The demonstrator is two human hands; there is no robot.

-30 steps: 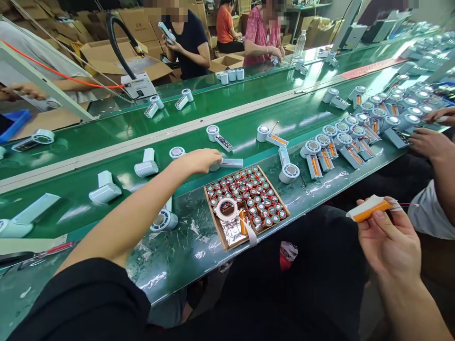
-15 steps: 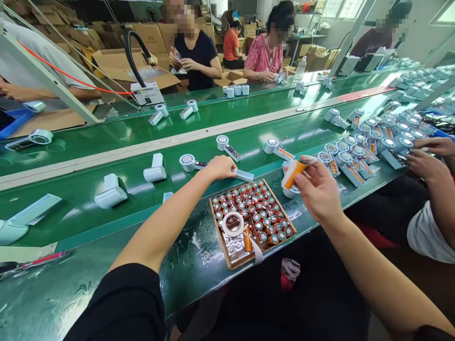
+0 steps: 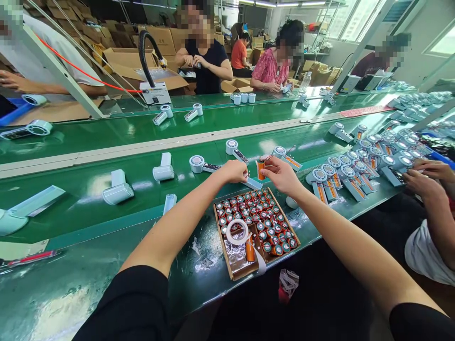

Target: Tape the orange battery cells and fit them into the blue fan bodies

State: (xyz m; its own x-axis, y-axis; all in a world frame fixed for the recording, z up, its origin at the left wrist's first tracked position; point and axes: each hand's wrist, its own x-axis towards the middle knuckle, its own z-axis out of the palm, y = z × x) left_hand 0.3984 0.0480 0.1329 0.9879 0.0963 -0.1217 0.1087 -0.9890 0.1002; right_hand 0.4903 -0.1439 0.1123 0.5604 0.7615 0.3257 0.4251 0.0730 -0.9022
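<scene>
My right hand [image 3: 284, 176] pinches an orange battery cell [image 3: 261, 170] with thin wires, holding it upright above the belt's near edge. Just left of it is my left hand [image 3: 233, 171], its fingers closed at a pale blue fan handle [image 3: 254, 183]; what the fingertips grip is too small to make out. Below both hands lies a cardboard box [image 3: 227, 265] full of orange battery cells with green tops [image 3: 272, 230]. A roll of white tape [image 3: 237, 232] rests on the box, beside a single cell [image 3: 250, 251] lying in the open compartment.
Several pale blue handheld fans [image 3: 196, 164] lie along the green conveyor belt [image 3: 85, 158], with a dense group [image 3: 346, 171] at the right. A co-worker's hands [image 3: 426, 177] work there. Other people sit across the belt. A red-handled tool [image 3: 33, 258] lies at left.
My right hand has moved left with the battery cell, bringing it close to my left hand and turning it more upright. My left hand stays by the handle. The camera view has shifted slightly.
</scene>
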